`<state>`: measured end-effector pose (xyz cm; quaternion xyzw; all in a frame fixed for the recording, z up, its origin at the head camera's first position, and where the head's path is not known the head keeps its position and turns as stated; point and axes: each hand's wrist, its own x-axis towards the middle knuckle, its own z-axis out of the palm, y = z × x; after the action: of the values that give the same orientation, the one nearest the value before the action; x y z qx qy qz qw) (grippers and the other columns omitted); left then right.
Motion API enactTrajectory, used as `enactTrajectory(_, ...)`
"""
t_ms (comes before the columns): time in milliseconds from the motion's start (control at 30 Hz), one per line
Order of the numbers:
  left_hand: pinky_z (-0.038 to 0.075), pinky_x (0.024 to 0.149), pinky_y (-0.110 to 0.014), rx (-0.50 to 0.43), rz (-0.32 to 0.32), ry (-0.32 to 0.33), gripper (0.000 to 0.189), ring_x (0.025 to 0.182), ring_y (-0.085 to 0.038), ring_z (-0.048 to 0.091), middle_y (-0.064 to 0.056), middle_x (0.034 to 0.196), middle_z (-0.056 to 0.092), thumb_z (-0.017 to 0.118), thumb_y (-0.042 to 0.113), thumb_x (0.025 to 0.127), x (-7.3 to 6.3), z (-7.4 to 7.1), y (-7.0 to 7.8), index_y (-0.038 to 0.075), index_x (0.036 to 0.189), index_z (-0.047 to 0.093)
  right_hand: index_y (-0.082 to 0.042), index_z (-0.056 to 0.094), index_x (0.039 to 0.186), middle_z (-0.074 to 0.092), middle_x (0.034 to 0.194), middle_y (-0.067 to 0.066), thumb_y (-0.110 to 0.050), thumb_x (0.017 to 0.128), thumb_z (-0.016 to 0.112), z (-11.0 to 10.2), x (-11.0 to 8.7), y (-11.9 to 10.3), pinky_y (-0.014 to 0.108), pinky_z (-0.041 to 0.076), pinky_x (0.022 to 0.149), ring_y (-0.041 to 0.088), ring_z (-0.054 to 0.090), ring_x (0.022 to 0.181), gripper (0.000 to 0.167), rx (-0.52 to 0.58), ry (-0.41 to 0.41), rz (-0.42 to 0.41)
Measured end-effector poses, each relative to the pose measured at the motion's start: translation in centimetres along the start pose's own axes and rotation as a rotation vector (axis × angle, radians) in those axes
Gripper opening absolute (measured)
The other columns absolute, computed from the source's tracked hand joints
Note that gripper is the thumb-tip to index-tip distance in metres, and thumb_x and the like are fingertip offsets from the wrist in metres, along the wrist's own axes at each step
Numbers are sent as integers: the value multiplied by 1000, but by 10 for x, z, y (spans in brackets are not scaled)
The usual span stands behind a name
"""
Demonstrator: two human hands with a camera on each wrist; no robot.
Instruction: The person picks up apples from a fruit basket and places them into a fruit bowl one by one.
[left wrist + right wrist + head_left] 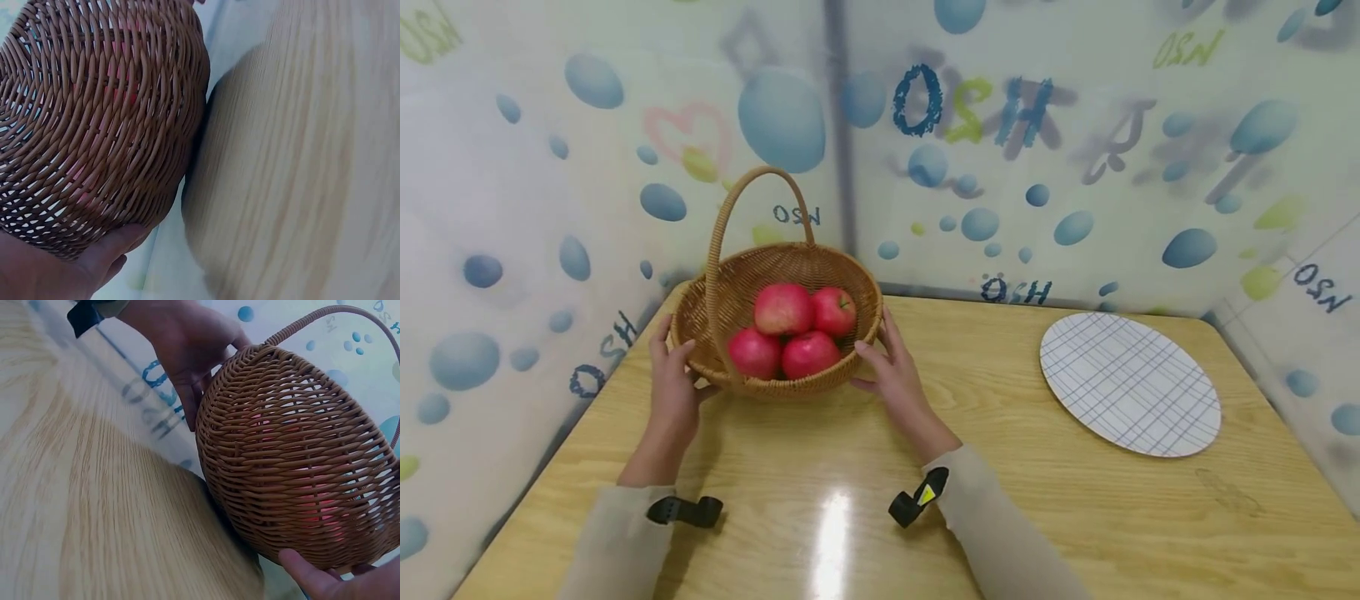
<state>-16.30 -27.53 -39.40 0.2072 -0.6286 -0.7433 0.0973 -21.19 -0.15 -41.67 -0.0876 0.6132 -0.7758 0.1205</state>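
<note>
A brown wicker basket [797, 385] with a tall arched handle [718, 237] stands at the back left, its opening facing me. Inside lie several red apples [783, 309], also glimpsed through the weave in both wrist views. My left hand [672, 385] grips the basket's left side, with the thumb near the rim. On the opposite side, my right hand [897, 379] holds the basket, thumb at the rim and fingers around the outside. The wicker wall [106, 125] fills much of the left wrist view, close above the table; whether its base touches is unclear.
A round white plate-like disc [1131, 383] with a blue grid pattern lies on the wooden table [970, 500] at right. Patterned curtains [985, 192] with blue drops enclose the table's back and sides. Each wrist wears a black strapped device [685, 511].
</note>
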Motion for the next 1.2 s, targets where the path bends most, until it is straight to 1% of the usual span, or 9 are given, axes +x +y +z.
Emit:
enactTrajectory(233,54,73,-22,-31,-5,-57,56,148,-29,36,-2,169,14,27,35,108,-15,15,-4,50,158,6,-38,15,163,21,170,5,-28,102,56,-14,-10,-8,57,47,107,36,37,149,73,-12,47,13)
enactTrajectory(267,54,73,-22,-35,-1,-60,56,149,-30,35,-3,169,14,26,34,109,-17,18,-6,50,158,6,-37,15,163,21,169,6,-27,102,56,-16,-12,-9,57,46,108,35,37,149,74,-11,53,17)
enactTrajectory(300,55,80,-26,-41,0,-62,56,150,-30,33,-3,170,13,27,34,109,-19,19,-8,50,158,6,-37,15,163,21,169,6,-26,102,56,-18,-13,-10,57,45,109,35,37,149,74,-9,58,20)
enactTrajectory(500,55,83,-29,-49,19,-71,57,150,-32,34,-8,168,15,29,31,109,-30,32,-15,46,159,5,-37,16,163,18,170,8,-24,103,55,-33,-20,-15,58,44,110,37,31,152,72,3,62,49)
enactTrajectory(533,54,79,-27,-42,22,-75,57,150,-32,35,-9,167,16,29,31,109,-32,36,-15,45,159,5,-38,16,163,17,170,8,-24,103,54,-36,-21,-17,58,44,110,36,30,153,72,11,63,51)
enactTrajectory(667,52,92,-37,-34,19,-93,59,148,-31,37,-12,166,19,29,28,108,-36,51,-15,42,160,5,-38,16,163,17,170,6,-22,104,53,-51,-27,-20,60,42,110,35,28,154,71,45,82,60)
enactTrajectory(933,41,108,-60,-51,32,-114,62,147,-33,37,-17,165,19,29,21,106,-39,81,-20,36,161,5,-36,12,164,18,170,8,-17,105,48,-77,-37,-27,62,38,114,34,25,154,71,80,95,70)
enactTrajectory(1100,38,110,-65,-64,40,-123,63,149,-35,33,-18,165,17,28,19,106,-44,96,-26,36,161,3,-35,11,164,16,170,8,-16,106,46,-92,-44,-31,63,35,115,33,23,155,70,82,90,65)
enactTrajectory(1200,38,110,-66,-49,54,-129,63,150,-35,30,-19,165,16,27,19,106,-49,105,-29,35,162,2,-35,11,164,17,170,7,-18,106,44,-102,-46,-34,61,37,114,33,25,154,69,38,95,62)
